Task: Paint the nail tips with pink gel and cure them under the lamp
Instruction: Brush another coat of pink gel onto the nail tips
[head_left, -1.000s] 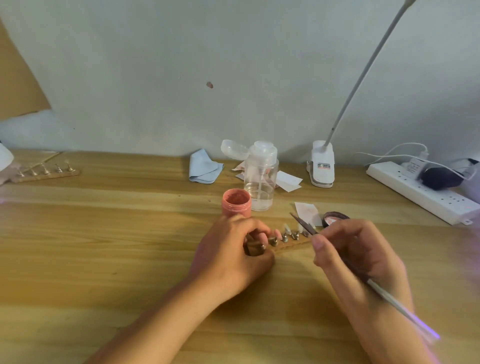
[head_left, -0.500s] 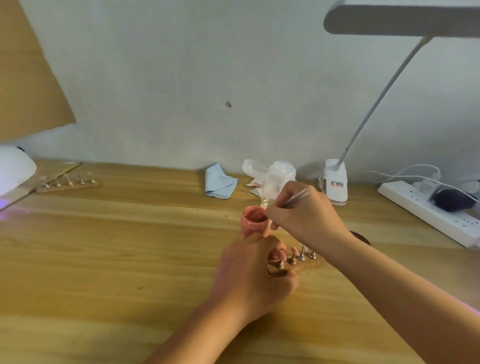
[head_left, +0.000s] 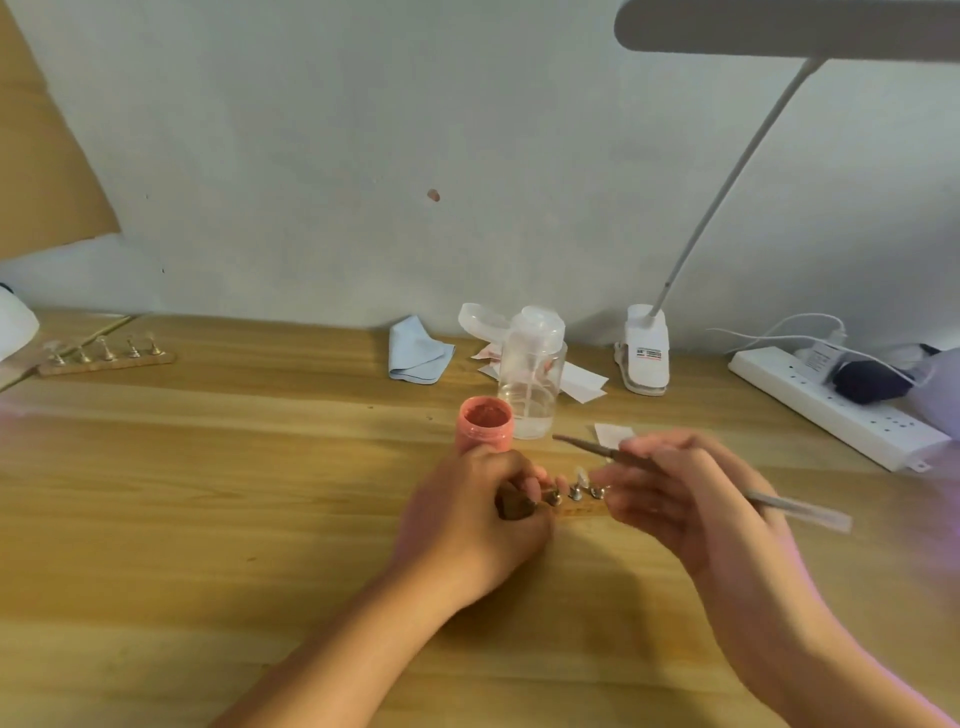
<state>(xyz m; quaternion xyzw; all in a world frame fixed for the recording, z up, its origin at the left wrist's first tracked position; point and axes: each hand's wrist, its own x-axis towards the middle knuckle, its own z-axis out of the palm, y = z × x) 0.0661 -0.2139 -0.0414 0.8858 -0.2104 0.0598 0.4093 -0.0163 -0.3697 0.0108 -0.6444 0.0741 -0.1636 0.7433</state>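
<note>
Hovering near the open pink gel jar (head_left: 485, 423), the brush (head_left: 800, 510) sits pinched in the right hand (head_left: 691, 504) grip; its bristles are too blurred to tell the gel load. Risks, imo: gel drips on the desk (head_left: 208, 519) en route, or a wrist knocks the jar. The near stand (head_left: 582, 509) w/ nail tips (head_left: 581, 475) skids if the left hand (head_left: 478, 514), grip curled round its end, loosens. Counts: 1 jar, 1 brush, 2 stands. Near one shows 3 pegs, rest hidden. Far stand (head_left: 106, 357) has 5. 1 pump bottle (head_left: 532, 379), 1 cloth (head_left: 418, 351).
</note>
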